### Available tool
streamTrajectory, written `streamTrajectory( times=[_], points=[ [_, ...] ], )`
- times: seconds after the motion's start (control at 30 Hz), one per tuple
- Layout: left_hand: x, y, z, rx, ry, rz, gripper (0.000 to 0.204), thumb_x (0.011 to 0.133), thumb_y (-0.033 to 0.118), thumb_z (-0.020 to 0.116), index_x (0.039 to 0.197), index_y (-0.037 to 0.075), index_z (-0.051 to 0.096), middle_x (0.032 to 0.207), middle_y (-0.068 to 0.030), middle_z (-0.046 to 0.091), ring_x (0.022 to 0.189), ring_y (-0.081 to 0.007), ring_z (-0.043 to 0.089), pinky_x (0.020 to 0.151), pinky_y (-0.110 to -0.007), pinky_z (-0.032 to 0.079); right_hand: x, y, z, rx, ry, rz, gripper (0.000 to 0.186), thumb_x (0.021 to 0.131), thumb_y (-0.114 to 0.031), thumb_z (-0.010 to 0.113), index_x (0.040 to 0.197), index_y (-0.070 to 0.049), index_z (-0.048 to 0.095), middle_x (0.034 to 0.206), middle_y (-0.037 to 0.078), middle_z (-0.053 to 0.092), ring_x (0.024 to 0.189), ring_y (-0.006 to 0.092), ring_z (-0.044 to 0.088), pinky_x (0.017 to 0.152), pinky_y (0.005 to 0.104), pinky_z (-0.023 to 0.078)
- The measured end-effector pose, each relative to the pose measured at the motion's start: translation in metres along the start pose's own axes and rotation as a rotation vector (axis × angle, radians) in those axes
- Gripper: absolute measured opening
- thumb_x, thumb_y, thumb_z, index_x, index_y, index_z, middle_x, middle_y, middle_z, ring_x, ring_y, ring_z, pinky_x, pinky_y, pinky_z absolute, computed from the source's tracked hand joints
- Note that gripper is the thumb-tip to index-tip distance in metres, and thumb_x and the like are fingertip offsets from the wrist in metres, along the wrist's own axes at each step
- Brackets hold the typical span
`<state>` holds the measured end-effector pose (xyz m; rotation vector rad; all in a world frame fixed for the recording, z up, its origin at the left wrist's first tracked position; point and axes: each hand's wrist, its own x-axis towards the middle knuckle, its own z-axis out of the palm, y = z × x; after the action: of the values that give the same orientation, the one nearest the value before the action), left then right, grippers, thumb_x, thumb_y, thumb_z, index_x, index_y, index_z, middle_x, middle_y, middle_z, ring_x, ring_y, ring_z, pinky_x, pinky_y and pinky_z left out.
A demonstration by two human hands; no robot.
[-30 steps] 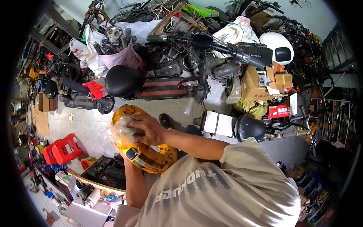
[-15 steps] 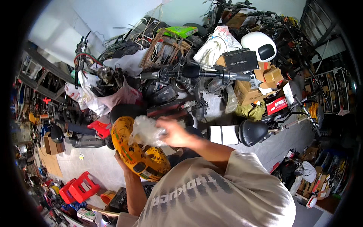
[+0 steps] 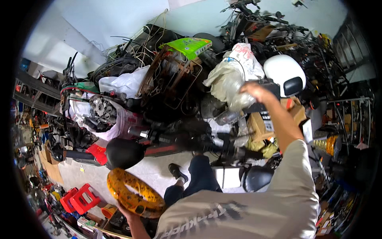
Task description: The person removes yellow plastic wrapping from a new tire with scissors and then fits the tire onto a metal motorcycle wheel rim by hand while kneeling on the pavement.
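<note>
A yellow ring with a dark print, which looks like a wrapped tyre point(image 3: 117, 187), is tilted at the lower left beside my body. My left hand point(image 3: 128, 213) grips its lower edge from beneath, with the fingers partly hidden behind it. My right arm reaches far forward and to the right. In my right hand point(image 3: 255, 91) is a crumpled clear plastic bag point(image 3: 240, 100), hanging in front of a white sack point(image 3: 238, 65) and close to a black box point(image 3: 270, 88).
Ahead lies a heap of scooter parts, a green packet point(image 3: 189, 47) and a white helmet-like case point(image 3: 284, 73). A black seat point(image 3: 125, 153) stands near the tyre. Cardboard boxes point(image 3: 260, 127) lie at the right, red stools point(image 3: 85, 198) at lower left.
My right hand has carried the plastic bag away from the tyre, forward and to the right. The tyre in my left hand sits lower in view, and the whole view has shifted.
</note>
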<state>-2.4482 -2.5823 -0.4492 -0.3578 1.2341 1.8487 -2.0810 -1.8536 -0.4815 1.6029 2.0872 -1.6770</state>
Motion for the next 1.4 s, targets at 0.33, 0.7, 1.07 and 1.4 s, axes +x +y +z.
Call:
streamTrajectory(
  times=[0.33,0.7,1.07,1.4],
  points=[
    [-0.029,0.016,0.053,0.22,0.665,0.006,0.073,0.098,0.066,0.045,0.151,0.015,0.048,0.134,-0.0109,0.064,0.115,-0.0336,0.065,0.094,-0.052,0.055,0.279,0.107,0.064,0.391,0.193,0.581,0.04,0.092,-0.036,0.064,0.118,-0.007,0.067,0.104,0.015,0.067,0.079,0.0287,0.063,0.055,0.0416,0.05],
    [-0.03,0.035,0.064,0.294,0.691,-0.064,0.071,0.098,0.063,0.047,0.15,0.015,0.05,0.135,-0.0112,0.064,0.116,-0.0346,0.064,0.095,-0.052,0.055,0.313,0.061,-0.109,-0.436,0.859,-0.163,0.054,0.089,-0.022,0.059,0.142,-0.01,0.057,0.132,0.026,0.064,0.122,0.0441,0.06,0.104,0.0481,0.049],
    [-0.02,0.023,0.002,0.318,0.577,-0.121,0.068,0.098,0.061,0.049,0.149,0.015,0.051,0.136,-0.0117,0.064,0.117,-0.0358,0.064,0.096,-0.053,0.054,0.238,0.098,-0.145,-0.917,0.32,0.712,0.047,0.091,-0.032,0.057,0.123,-0.002,0.073,0.128,0.023,0.069,0.121,0.0406,0.066,0.103,0.0456,0.051],
    [0.027,0.022,0.054,0.291,0.551,-0.075,0.068,0.097,0.06,0.047,0.146,0.012,0.053,0.129,-0.0139,0.067,0.108,-0.038,0.066,0.089,-0.053,0.056,0.279,0.137,-0.129,-0.925,0.724,0.198,0.067,0.093,-0.034,0.061,0.152,-0.007,0.047,0.162,0.019,0.039,0.151,0.0366,0.034,0.124,0.0414,0.032]
  ],
)
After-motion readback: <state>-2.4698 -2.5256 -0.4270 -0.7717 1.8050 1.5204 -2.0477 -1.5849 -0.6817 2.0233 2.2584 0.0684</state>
